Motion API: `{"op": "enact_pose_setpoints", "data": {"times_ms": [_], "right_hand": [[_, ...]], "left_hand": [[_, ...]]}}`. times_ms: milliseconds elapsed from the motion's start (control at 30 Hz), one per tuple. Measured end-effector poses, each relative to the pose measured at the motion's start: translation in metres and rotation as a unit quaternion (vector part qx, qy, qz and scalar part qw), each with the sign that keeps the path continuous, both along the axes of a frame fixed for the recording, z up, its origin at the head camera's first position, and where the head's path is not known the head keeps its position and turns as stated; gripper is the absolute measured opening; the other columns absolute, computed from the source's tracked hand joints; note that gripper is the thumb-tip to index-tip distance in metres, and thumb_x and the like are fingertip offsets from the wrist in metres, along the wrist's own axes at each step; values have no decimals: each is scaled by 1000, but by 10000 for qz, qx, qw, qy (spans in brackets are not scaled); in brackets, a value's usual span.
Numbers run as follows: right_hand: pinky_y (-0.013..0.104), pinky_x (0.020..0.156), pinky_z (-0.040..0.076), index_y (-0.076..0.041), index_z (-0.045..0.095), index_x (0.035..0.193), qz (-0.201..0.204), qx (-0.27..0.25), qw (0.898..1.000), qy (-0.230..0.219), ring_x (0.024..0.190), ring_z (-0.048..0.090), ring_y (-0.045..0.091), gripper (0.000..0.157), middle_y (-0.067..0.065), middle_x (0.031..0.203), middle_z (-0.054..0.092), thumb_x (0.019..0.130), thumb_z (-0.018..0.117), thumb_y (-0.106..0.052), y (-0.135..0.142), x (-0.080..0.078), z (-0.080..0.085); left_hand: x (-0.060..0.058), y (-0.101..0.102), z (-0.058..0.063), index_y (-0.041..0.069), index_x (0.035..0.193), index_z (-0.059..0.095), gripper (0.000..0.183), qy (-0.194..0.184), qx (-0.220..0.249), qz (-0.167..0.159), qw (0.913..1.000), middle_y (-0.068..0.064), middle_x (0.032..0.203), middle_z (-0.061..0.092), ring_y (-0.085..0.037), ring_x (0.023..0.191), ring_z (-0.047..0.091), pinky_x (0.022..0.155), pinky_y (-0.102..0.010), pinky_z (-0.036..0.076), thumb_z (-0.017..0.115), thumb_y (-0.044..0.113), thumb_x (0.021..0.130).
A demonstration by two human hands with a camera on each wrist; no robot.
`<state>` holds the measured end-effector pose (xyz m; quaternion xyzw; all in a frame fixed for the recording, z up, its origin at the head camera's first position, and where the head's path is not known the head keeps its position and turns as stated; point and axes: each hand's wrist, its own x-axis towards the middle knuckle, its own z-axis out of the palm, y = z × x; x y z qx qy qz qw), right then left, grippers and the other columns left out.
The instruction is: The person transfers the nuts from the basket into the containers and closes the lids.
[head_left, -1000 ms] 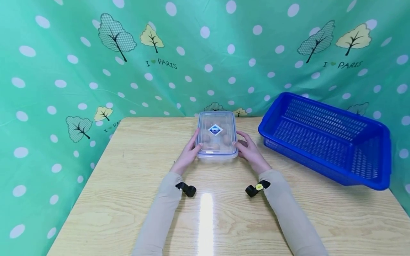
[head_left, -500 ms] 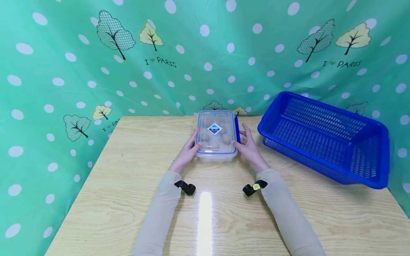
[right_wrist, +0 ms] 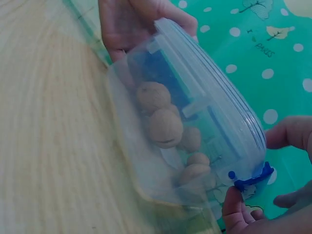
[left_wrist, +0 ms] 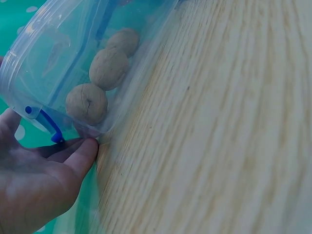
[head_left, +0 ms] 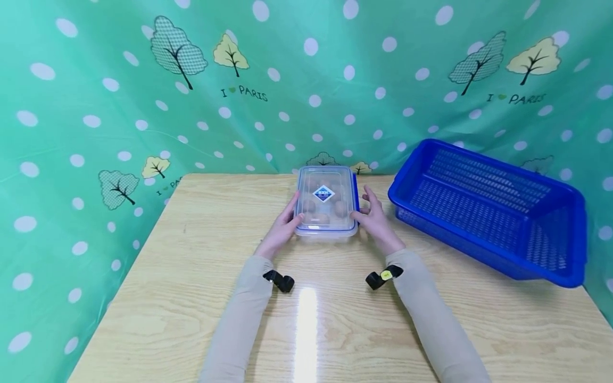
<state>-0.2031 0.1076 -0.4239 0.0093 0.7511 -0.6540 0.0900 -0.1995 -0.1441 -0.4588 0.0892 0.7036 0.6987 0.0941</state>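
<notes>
A clear food container (head_left: 328, 181) with a blue-edged lid and a diamond label stands near the table's back edge. Several walnuts (left_wrist: 109, 68) lie inside it. My left hand (head_left: 279, 234) grips its left side, thumb on the lid and fingers against the wall. In the left wrist view, a blue latch (left_wrist: 48, 126) juts out above those fingers. At the right side, my right hand (head_left: 379, 226) has its thumb at the lid edge and a lower finger by the box wall. The right-side latch (right_wrist: 254, 178) sticks outward; the index finger stands apart from it.
A large blue plastic basket (head_left: 483, 213) stands to the right on the wooden table (head_left: 158, 298). Behind the table hangs a green dotted cloth (head_left: 282, 58). Wrist cameras on black straps (head_left: 380, 278) sit at both sleeves.
On the container's right side, the blue latch has swung outward since a second ago. My right fingers have spread away from that side. The left hand and container stay nearly in place.
</notes>
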Motion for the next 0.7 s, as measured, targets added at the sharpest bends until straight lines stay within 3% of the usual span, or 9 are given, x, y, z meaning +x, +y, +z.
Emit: {"op": "enact_pose_setpoints", "data": {"times_ms": [100, 233, 433, 567, 700], "right_hand": [[45, 108, 31, -15, 4, 156, 43, -16, 9997, -258, 131, 36, 35, 89, 16, 153, 20, 87, 60, -6, 0, -8, 1], [44, 110, 28, -13, 7, 156, 139, 50, 9994, -326, 132, 34, 33, 90, 16, 151, 22, 88, 65, -15, -2, -15, -2], [50, 113, 17, -26, 7, 157, 348, 242, 9990, -119, 139, 22, 34, 89, 13, 152, 12, 91, 67, -32, -5, -16, -10], [48, 115, 8, -33, 1, 156, 580, -521, 9969, 92, 144, 10, 27, 86, 4, 159, 7, 94, 62, -29, -9, -16, -16], [43, 115, 3, -33, -9, 154, 607, -1013, 9930, 33, 145, 0, 21, 85, -1, 161, -2, 98, 54, -21, -13, -14, -19]], "left_hand": [[0, 2, -2, 35, 154, 22, 65, 64, -19, 86, 9999, -11, 159, 10, -33, 143, 15, 114, -42, 15, 52, 15, 99], [0, 3, -3, 34, 154, 22, 65, -130, -23, 153, 9998, -11, 159, 12, -32, 142, 18, 114, -42, 17, 51, 12, 99], [0, 3, -5, 34, 154, 22, 66, -199, -79, 195, 9996, -10, 159, 12, -32, 142, 19, 114, -43, 18, 51, 12, 99], [-1, 2, -4, 36, 153, 23, 66, -114, -69, 255, 9996, -6, 159, 12, -31, 141, 21, 113, -41, 19, 52, 13, 99], [-2, 2, -5, 38, 152, 25, 65, -138, -64, 254, 9996, -3, 160, 12, -28, 142, 19, 114, -39, 18, 52, 13, 99]]}}
